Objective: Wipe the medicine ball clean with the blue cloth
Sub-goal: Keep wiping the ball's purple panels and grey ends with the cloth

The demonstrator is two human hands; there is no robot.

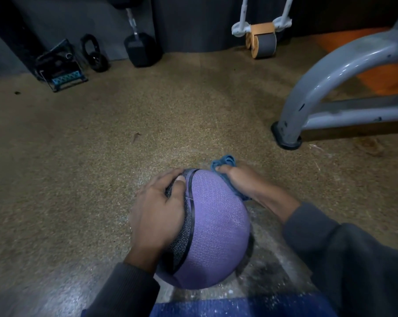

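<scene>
- Ball (216,223) low in view, on speckled floor (147,124), between both hands.
- Left hand (156,213) spread flat on dark left side, fingers straight, pressing to keep ball from rolling.
- Right hand (239,181) curled round bunched cloth (224,162), pushed against far right side of ball.
- Best way, at a guess: press cloth firmly, rub in small rounds, turn ball bit by bit to reach every part.
- Grey frame (326,88) well apart, to the right.
</scene>
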